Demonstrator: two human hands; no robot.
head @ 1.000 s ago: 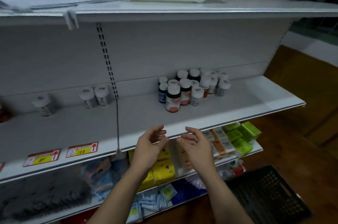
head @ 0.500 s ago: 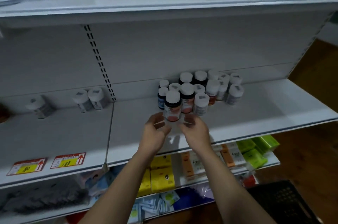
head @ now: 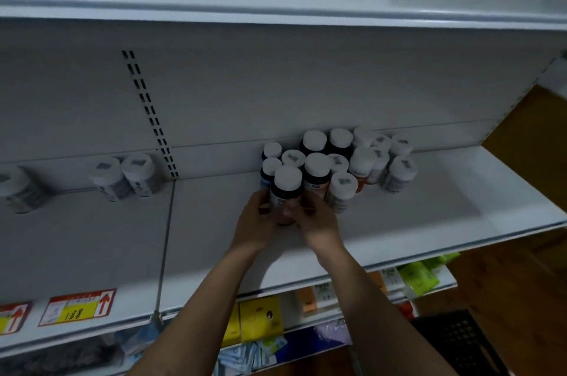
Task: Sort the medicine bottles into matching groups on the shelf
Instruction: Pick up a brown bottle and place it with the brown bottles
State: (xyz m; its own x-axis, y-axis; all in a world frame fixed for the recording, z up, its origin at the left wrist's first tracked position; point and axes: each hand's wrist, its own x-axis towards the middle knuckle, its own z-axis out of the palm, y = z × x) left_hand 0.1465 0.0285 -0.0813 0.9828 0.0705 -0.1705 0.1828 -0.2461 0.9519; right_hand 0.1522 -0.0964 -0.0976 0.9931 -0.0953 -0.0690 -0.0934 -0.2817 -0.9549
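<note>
At the far left of the shelf, one white-capped bottle is standing alone against the back panel. To its right, a pair of matching white bottles is sitting side by side, caps touching. By my reading these are groups already started, kept well apart so that each kind is getting its own stretch of shelf. Below them, two red-and-yellow price tags are hanging on the shelf lip. The slotted upright is marking the seam between the two shelf bays.

Just right of that seam the left hand is curling its fingers round the left side of the front dark bottle. The right hand is closing on the bottle's other side, thumb across the label. So both hands are clamping one bottle, which is standing upright on the shelf at the front of the mixed cluster. It is the easiest one to take, since it is the nearest and nothing is blocking it.

The rest of the cluster is crowding against the back panel, unsorted, with the kinds mixed together:
- three more large dark bottles with plain white caps
- two small dark ones at the left edge
- about nine lighter ones — some orange-labelled, most white with a sticker on the cap

The rear ones are overlapping, so the count is probably fourteen or fifteen in all. To the right of the cluster, bare shelf is running on to the end.
</note>
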